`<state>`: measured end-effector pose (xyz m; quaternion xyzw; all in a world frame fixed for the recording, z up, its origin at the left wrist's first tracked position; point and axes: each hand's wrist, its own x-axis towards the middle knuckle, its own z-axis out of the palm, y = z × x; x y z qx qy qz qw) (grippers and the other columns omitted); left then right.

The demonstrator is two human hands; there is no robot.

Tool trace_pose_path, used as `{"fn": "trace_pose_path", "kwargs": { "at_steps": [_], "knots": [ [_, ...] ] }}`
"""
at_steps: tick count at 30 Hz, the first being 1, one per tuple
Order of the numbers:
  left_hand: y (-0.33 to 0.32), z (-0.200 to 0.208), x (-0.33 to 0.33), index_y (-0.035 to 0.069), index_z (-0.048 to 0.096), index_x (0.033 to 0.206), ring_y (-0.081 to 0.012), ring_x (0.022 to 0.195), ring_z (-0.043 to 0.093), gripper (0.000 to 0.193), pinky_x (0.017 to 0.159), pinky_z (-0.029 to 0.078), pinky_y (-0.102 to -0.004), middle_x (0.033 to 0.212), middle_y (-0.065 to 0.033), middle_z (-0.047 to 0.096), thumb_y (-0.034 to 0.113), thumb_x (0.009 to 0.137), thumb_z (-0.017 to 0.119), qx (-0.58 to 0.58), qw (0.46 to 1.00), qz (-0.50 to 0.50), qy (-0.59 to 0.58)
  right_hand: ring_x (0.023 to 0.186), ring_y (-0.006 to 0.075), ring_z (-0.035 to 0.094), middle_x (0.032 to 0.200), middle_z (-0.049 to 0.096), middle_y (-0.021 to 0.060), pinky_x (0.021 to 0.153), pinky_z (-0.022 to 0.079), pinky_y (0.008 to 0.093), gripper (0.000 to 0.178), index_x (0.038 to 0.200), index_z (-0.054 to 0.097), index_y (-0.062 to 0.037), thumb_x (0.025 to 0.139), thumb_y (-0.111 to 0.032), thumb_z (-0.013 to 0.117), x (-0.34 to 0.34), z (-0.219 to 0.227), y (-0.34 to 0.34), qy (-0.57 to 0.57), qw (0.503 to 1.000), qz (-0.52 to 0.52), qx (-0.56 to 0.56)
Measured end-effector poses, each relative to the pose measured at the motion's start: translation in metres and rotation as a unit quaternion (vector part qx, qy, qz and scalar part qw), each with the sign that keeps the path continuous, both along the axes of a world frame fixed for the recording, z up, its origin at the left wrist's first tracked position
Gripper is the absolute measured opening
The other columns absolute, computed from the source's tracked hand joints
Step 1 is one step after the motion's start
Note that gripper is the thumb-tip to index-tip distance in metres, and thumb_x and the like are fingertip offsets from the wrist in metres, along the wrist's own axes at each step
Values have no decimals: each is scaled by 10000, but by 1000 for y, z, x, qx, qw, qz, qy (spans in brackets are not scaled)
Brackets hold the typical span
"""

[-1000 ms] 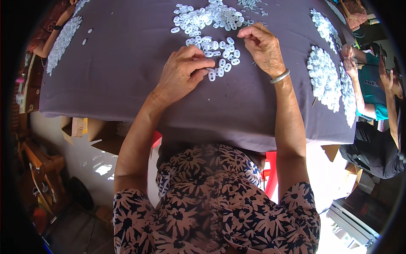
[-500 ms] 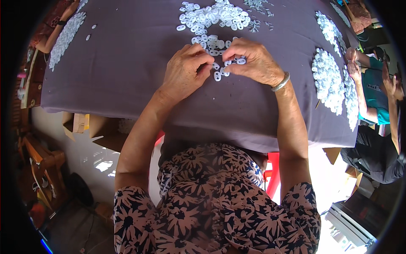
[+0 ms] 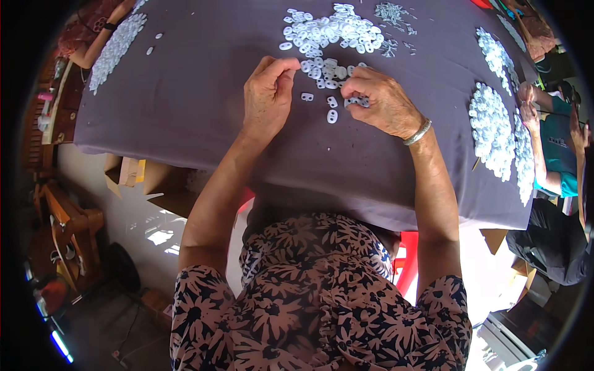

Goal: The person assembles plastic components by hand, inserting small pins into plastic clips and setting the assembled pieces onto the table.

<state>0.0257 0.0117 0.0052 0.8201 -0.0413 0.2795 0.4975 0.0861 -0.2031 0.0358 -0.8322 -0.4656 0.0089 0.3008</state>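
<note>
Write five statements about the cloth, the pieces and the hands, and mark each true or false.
1. Loose white pieces lie between the left hand and the right hand. True.
2. The bangle is on the left wrist. False: the bangle is on the right wrist.
3. Thin grey pieces lie on the table beyond the right hand. True.
4. The cloth is bright yellow. False: the cloth is dark purplish grey.
5. The right hand lies flat, fingers spread. False: its fingers are curled, with shaded pieces in them.

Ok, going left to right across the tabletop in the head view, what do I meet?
Left-edge pile of white pieces, two loose white pieces, left hand, nearest loose oval piece, right hand, near pile of white pieces at the right.
</note>
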Motion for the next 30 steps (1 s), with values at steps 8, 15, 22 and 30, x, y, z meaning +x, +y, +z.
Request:
{"fn": "trace_pose_path", "kwargs": {
  "at_steps": [8,15,22,30],
  "knots": [
    [11,6,-5,90,653,896,-165,733,578,141,657,483,-286,842,-24,582,42,763,658,32,993,-78,88,698,171,578,783,556,44,609,477,292,157,868,608,-39,735,10,676,1,-5,6,3,995,-26,100],
    [17,4,-5,129,657,868,-198,844,549,169,752,457,-339,885,7,563,128,710,719,184,971,-130,82,659,154,554,729,547,37,580,465,280,135,863,612,-33,751,-4,682,7,-8,5,-36,991,-47,118],
    [5,-3,-5,112,614,832,-206,817,549,92,729,450,-357,845,-5,534,99,762,673,255,961,-111,-6,605,125,548,734,583,31,567,472,264,204,952,617,-50,765,-33,697,1,-9,9,11,988,-89,127],
    [-1,3,-4,70,583,865,-237,789,567,73,674,470,-353,824,-41,539,37,806,612,230,968,-94,-36,646,108,579,745,610,23,602,493,257,219,984,619,-52,778,-37,690,10,-8,0,-31,973,-156,168]
  ]
}}
